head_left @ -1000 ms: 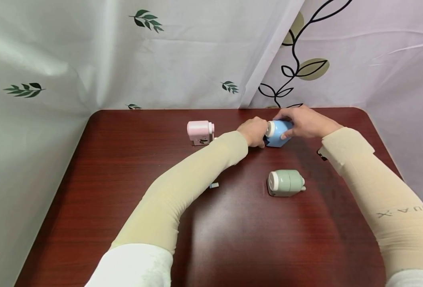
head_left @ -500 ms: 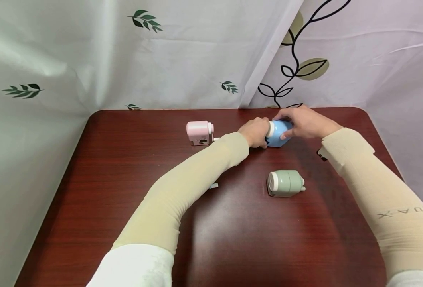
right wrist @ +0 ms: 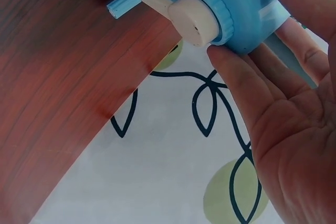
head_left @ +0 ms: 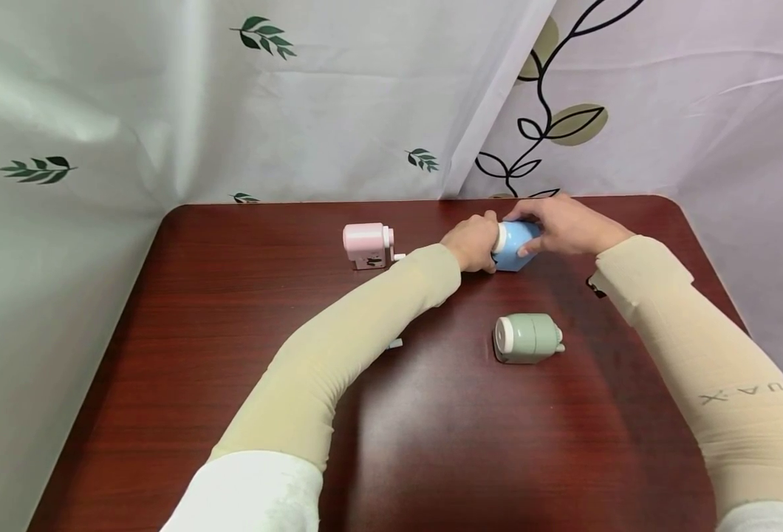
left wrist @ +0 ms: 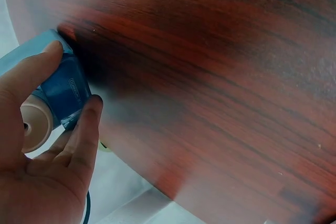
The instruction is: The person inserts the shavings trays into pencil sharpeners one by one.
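A blue hand-crank pencil sharpener (head_left: 515,246) stands near the table's back edge. My right hand (head_left: 566,225) grips its body, thumb on the near side and fingers on the far side. In the right wrist view its crank (right wrist: 153,1) has a white arm and a blue knob. At the opposite end my left hand (head_left: 473,244) holds the sharpener between thumb and fingers, around the dark translucent drawer (left wrist: 65,90). Beside that drawer a round cream ring (left wrist: 35,124) with a small hole shows in the left wrist view. Whether the drawer is pulled out cannot be told.
A pink crank sharpener (head_left: 366,246) stands left of my left hand. Nearer, a green sharpener (head_left: 528,338) sits on the dark red table (head_left: 471,436). A small pale blue and white piece (head_left: 395,343) peeks from under my left forearm. A patterned curtain (head_left: 338,111) hangs behind.
My left hand has shifted slightly right, covering more of the blue sharpener's white ring. The right hand and the other sharpeners stay put; the head view drifts a little.
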The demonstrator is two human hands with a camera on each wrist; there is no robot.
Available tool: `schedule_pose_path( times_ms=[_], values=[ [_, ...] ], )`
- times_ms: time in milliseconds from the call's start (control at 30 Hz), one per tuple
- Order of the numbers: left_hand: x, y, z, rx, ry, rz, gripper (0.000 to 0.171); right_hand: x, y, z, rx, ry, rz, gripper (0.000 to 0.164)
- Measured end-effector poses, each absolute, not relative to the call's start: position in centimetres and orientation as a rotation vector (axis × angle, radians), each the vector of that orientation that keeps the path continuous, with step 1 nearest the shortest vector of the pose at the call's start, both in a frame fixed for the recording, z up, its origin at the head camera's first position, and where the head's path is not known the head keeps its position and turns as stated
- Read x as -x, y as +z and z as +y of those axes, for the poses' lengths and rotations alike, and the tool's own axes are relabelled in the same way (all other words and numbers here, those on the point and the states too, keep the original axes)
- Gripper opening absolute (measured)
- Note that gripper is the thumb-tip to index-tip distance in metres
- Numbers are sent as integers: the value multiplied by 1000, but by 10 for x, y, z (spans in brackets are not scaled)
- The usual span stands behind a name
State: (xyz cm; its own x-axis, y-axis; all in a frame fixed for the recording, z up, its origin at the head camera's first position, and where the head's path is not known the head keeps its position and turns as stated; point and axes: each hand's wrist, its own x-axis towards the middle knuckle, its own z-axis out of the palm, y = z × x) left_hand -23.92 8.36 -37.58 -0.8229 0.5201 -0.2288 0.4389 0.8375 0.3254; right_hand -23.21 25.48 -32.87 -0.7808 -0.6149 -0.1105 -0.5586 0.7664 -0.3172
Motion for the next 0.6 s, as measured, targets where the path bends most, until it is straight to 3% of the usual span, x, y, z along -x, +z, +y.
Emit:
schedule_pose_path(
  times_ms=[600],
  values=[
    [239,-376,88,-696,391,2703,78,230,-329,256,923,-403,2755,52]
  ],
)
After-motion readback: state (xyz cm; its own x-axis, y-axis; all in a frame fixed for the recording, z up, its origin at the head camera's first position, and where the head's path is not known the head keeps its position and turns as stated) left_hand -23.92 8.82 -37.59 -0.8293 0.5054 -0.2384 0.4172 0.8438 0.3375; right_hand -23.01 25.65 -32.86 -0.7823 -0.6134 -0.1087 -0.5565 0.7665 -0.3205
